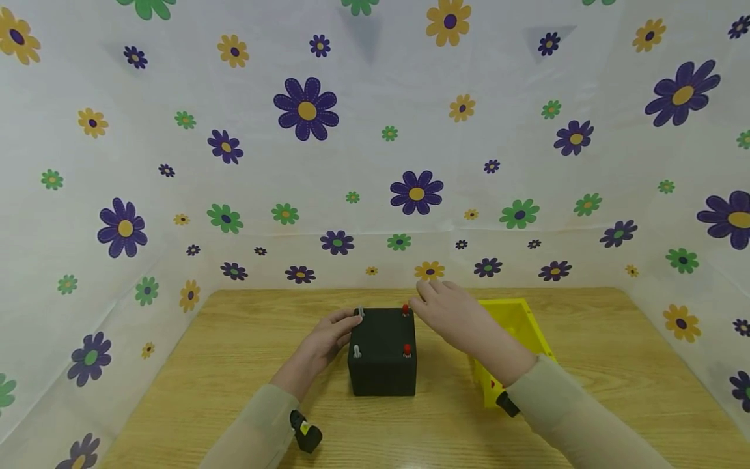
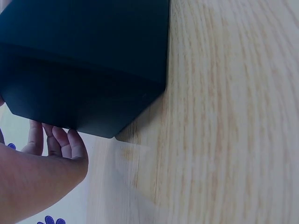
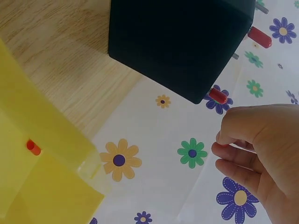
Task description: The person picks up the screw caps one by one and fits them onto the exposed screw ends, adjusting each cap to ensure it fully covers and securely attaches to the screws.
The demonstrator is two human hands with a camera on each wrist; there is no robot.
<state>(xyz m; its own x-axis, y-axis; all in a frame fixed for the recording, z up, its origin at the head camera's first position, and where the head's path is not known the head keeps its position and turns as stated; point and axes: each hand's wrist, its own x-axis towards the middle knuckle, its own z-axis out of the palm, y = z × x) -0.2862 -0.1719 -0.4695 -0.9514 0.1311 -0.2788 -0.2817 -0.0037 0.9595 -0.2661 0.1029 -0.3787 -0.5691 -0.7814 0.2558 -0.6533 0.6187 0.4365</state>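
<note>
A black box (image 1: 383, 339) stands on the table with upright metal studs at its top corners. Red caps cover the two right studs, the front cap (image 1: 407, 350) and the back cap (image 1: 405, 309); the left studs, such as the front one (image 1: 356, 352), are bare metal. My left hand (image 1: 329, 335) holds the box by its left side, thumb near the back left stud. Beside the back right corner is my right hand (image 1: 448, 309), fingers curled. The right wrist view shows a sliver of red cap (image 3: 224, 145) pinched at its fingertips, mostly hidden.
A yellow bin (image 1: 518, 319) stands right of the box, partly behind my right forearm. Inside it lies a red cap (image 3: 33, 147). A wooden table (image 1: 234, 378) carries everything, and a flower-printed sheet (image 1: 363, 156) rises along its back and sides.
</note>
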